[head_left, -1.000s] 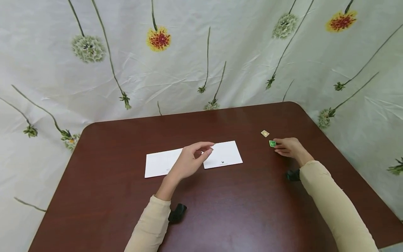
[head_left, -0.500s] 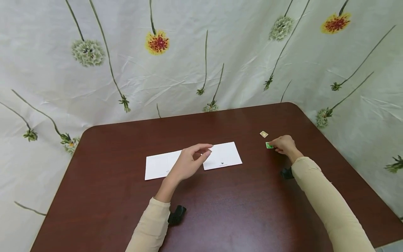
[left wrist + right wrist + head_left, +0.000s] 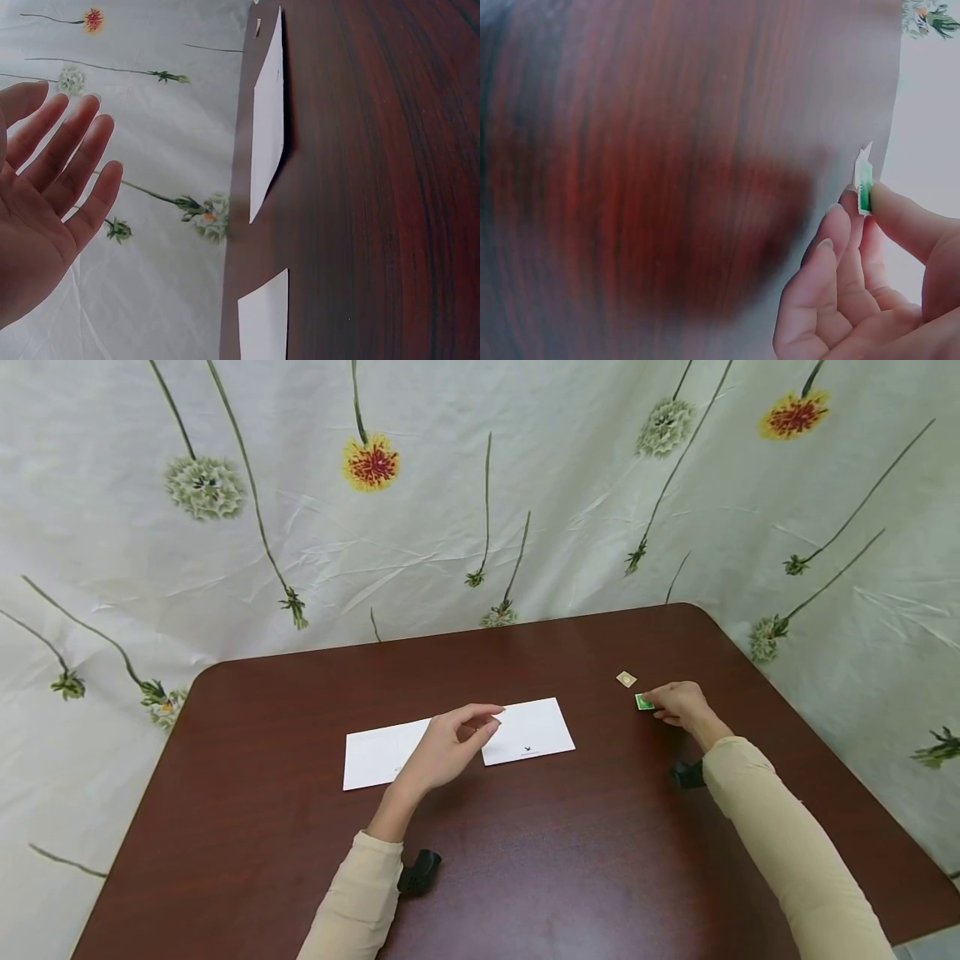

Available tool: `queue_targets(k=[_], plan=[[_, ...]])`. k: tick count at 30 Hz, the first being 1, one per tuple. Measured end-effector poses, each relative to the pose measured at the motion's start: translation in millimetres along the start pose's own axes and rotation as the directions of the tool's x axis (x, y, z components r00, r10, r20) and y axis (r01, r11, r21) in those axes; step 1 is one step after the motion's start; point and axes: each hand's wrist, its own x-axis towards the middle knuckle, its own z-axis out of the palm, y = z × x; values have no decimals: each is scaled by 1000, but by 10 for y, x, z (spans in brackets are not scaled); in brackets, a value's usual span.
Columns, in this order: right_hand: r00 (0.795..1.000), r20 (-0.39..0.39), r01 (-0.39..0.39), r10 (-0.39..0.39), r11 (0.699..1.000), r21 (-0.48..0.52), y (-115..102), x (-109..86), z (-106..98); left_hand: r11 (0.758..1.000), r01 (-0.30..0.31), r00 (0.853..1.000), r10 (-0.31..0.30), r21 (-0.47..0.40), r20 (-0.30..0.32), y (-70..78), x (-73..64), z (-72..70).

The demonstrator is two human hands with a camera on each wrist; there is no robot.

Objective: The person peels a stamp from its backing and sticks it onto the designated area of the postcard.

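Note:
My right hand (image 3: 681, 703) pinches a small green square card with a pale border (image 3: 644, 702) between thumb and fingers, over the right part of the table. In the right wrist view, the green card (image 3: 865, 187) is seen nearly edge-on at the thumb tip. A similar tan card (image 3: 626, 679) lies just beyond it. My left hand (image 3: 446, 747) hovers with relaxed, slightly bent fingers and holds nothing; its palm (image 3: 37, 210) shows in the left wrist view. Beneath and behind it are two white sheets, the left one (image 3: 378, 753) partly covered by the hand, the right one (image 3: 532, 731) bearing a small dark mark.
A dark reddish-brown table (image 3: 247, 827) with rounded far corners carries everything. A white floral cloth (image 3: 420, 535) hangs behind it and along the right. Dark wrist devices sit under both sleeves, one (image 3: 420, 872) at the left and one (image 3: 687, 774) at the right.
My right hand has turned over at the fingers and shifted slightly left with the green card. The left hand stays nearly still above the sheets. The view has tilted a little.

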Motion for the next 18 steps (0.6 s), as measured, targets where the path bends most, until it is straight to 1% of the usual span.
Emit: queue_targets(k=[5, 8, 12, 18], plan=[[998, -7, 60, -60, 996, 65, -17, -16, -56, 1000, 7, 1000, -7, -5, 1, -6, -1, 5], [996, -1, 93, -93, 988, 123, -23, -35, -103, 999, 6, 1000, -6, -33, 7, -5, -1, 12], [995, 8, 97, -100, 979, 180, -26, -83, -177, 997, 17, 1000, -16, -71, 20, 4, -1, 18], [994, 14, 99, -104, 971, 220, 14, -151, -274, 997, 50, 999, -50, -57, 2, 22, 1, 14]])
